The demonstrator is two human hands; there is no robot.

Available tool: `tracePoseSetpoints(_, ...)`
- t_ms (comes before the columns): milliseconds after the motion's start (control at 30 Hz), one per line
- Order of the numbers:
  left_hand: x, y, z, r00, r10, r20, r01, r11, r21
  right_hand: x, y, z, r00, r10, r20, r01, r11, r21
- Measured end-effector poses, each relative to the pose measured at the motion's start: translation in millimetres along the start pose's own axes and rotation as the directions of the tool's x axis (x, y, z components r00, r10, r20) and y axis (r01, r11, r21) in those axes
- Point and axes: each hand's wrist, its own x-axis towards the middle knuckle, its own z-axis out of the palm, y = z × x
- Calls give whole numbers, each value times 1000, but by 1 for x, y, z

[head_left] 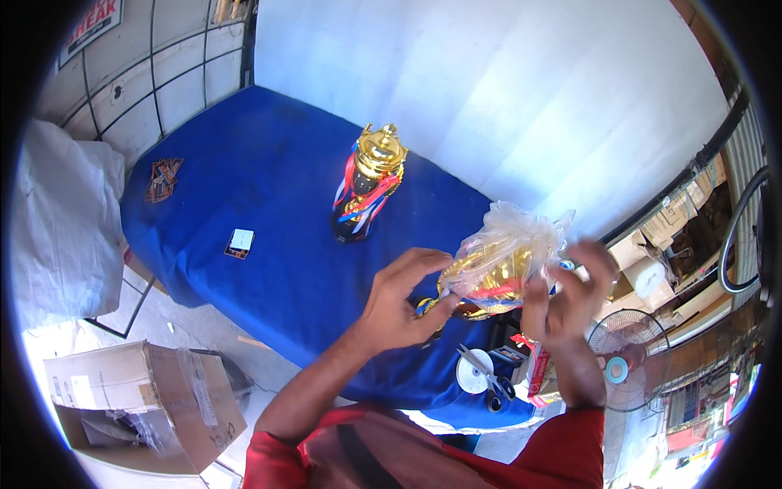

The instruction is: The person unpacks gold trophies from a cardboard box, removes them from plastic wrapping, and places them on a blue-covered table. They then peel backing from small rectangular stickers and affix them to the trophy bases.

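Observation:
A gold trophy [489,275] with a crumpled clear plastic bag [521,234] over its upper part is between my hands, at the right end of the blue-covered table. My left hand [401,303] grips it on its left side, thumb and fingers around the edge. Close against the right side of the bag is my right hand [570,300], its raised fingers smeared by motion, so its grip does not show. Red and blue ribbon shows beneath the plastic. A second gold trophy [380,155] stands upright farther back, unwrapped, with red, white and blue ribbons and a black base.
Scissors [489,376] lie across a white disc [471,372] near the front edge of the blue table [269,171]. Small cards [240,240] and a patterned plaque [163,179] lie leftward. A cardboard box [147,399] stands lower left, a fan [626,359] to the right.

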Motion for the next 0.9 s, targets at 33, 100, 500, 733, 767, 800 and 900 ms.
tracePoseSetpoints(33,5,1,-4,999,4,41,-4,1000,2,-4,-15,-15,998,-38,57,34,996,80)
tracePoseSetpoints(100,15,1,-13,988,-26,151,23,999,22,-12,-37,-25,987,-115,115,60,915,400)
tracePoseSetpoints(500,46,16,-13,925,34,378,-123,969,216,-57,-84,12,761,335,555,-517,831,207)
tracePoseSetpoints(733,54,32,-19,812,236,534,-478,795,374,-59,-95,24,736,468,490,-576,813,89)
tracePoseSetpoints(767,54,34,-19,800,234,553,-490,787,375,-60,-96,26,737,484,472,-578,813,69)
tracePoseSetpoints(800,55,34,-18,787,233,571,-503,779,376,-61,-98,27,737,497,458,-583,810,59)
tracePoseSetpoints(900,58,34,-17,764,230,602,-520,772,365,-64,-104,29,742,531,409,-591,807,23)
